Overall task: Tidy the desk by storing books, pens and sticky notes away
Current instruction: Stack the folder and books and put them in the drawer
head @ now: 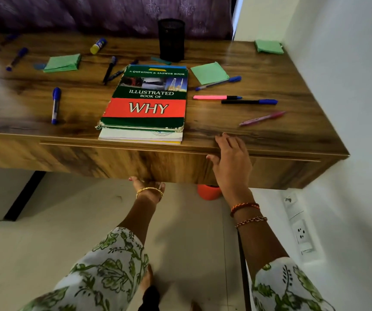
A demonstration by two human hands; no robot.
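A green and red book titled WHY (145, 99) lies on top of other books at the front middle of the wooden desk (292, 135). Several pens and markers lie scattered, among them a pink highlighter (214, 97) and a blue-capped pen (249, 101). Green sticky note pads (208, 72) lie left, middle and far right. A black mesh pen holder (171, 40) stands at the back. My left hand (149, 186) reaches under the drawer front (90, 160), fingers hidden. My right hand (231, 158) rests flat on the desk's front edge, holding nothing.
A glue stick (98, 46) lies at the back left. White walls close in the desk on the right, with a socket panel (299, 232) low down. An orange object (209, 191) sits under the desk. A purple curtain hangs behind.
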